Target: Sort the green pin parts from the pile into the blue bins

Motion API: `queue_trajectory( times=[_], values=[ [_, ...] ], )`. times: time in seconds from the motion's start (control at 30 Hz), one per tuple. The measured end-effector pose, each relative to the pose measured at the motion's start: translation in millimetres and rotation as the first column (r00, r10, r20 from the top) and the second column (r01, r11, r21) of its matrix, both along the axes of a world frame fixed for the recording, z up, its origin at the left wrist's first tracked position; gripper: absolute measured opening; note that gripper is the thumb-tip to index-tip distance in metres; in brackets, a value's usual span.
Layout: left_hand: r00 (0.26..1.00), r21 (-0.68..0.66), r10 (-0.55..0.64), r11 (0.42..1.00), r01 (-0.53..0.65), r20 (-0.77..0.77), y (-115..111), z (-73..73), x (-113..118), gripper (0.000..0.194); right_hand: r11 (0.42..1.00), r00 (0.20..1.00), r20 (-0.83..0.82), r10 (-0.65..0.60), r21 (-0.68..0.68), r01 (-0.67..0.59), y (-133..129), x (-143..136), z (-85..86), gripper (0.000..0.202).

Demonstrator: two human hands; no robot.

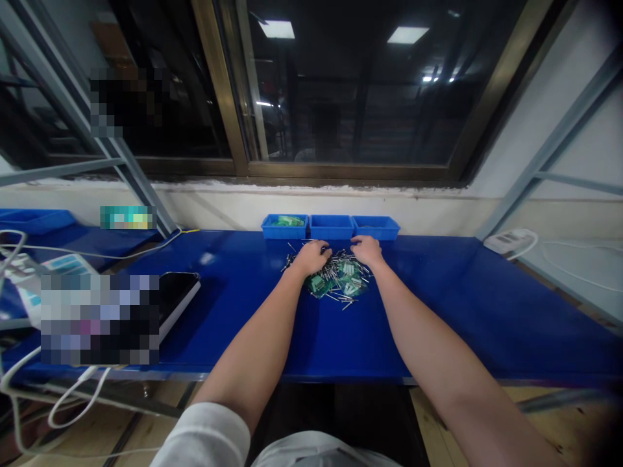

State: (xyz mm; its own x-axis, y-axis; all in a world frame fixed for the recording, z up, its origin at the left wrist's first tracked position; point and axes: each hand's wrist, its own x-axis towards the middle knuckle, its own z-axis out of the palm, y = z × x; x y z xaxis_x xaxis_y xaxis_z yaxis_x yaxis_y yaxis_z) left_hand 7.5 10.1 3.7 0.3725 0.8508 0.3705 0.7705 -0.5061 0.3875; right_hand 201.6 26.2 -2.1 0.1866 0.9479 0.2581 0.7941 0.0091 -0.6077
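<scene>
A loose pile of thin silvery metal pins lies on the blue table, mixed with small green bags that hold pale pieces. My left hand rests over the pile's left upper side, its fingers curved and slightly apart. Across from it, my right hand reaches in at the upper right edge with fingers apart, pointing left. Neither hand shows a held thing, though the undersides of the fingers are hidden. Just behind stand three blue bins: the left bin contains green bags, the middle bin and the right bin.
The blue table runs along a wall under a dark window. To the left lie a partly blurred black-and-white device and white cables. A white power strip sits at the right. Grey metal posts flank the table.
</scene>
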Motion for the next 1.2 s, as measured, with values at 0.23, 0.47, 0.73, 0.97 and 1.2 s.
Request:
queue_trajectory(
  times=[0.23,0.47,0.73,0.97,1.2],
  values=[
    [1.000,0.013,-0.012,1.000,0.012,-0.009,4.2,-2.4,-0.7,0.030,0.999,0.985,0.172,0.016,-0.037,-0.010,-0.6,-2.8,-3.6,0.028],
    [1.000,0.044,0.010,0.999,-0.009,-0.017,5.6,-2.9,0.1,0.029,0.993,0.977,0.195,0.085,-0.092,-0.068,2.5,-0.4,-2.5,0.018],
    [1.000,0.070,0.021,0.997,-0.022,0.008,-1.2,3.4,2.0,0.034,0.985,0.975,0.145,0.166,0.012,-0.170,-3.3,-6.3,2.7,0.017],
    [0.996,0.138,-0.065,0.989,0.056,0.064,-2.2,8.1,2.3,0.028,0.852,0.857,-0.082,0.509,0.188,-0.488,-10.0,-25.0,13.0,0.013],
    [0.997,0.092,-0.059,0.994,0.053,0.059,-2.5,12.7,0.4,0.031,0.846,0.665,-0.531,0.526,0.247,-0.472,-14.9,-24.9,15.7,0.017]
  ],
)
